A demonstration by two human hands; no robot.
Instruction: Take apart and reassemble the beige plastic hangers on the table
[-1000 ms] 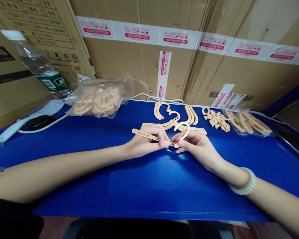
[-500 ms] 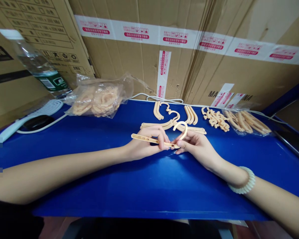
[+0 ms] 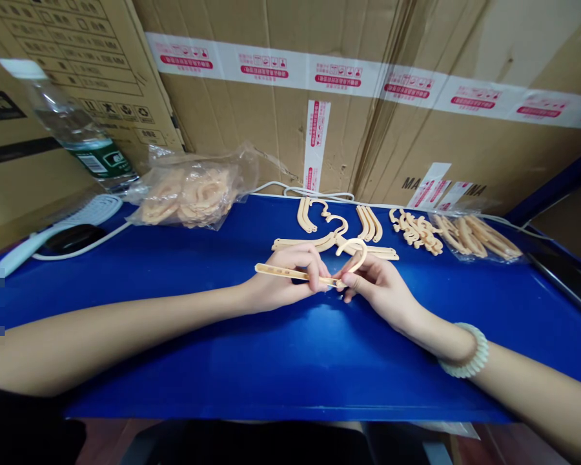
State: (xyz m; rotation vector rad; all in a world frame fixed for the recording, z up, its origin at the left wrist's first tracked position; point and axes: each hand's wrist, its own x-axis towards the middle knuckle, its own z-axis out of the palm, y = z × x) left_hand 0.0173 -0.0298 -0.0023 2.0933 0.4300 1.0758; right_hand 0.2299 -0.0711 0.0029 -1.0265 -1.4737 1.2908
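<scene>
Above the blue table, my left hand [image 3: 290, 274] is closed around a beige hanger arm [image 3: 275, 271] that points left. My right hand [image 3: 377, 281] pinches the base of a curved hanger hook [image 3: 361, 248], where it meets the inner end of the arm. Fingers partly hide this joint, so I cannot tell whether the two parts are locked together. Just behind my hands lie hangers with spread arms [image 3: 305, 242]. Farther back are loose hanger arms [image 3: 369, 224], and to the right a pile of loose hooks [image 3: 419, 232].
A clear bag of beige parts [image 3: 193, 194] lies at the back left, beside a water bottle [image 3: 91, 142] and a white brush-like object [image 3: 94, 210]. Another bag of hanger arms [image 3: 479, 236] is at the back right. Cardboard boxes [image 3: 252, 116] and a white cable [image 3: 319, 194] line the back.
The hook has tipped slightly to the right in my right hand's fingers. My left hand and the hanger arm have hardly moved.
</scene>
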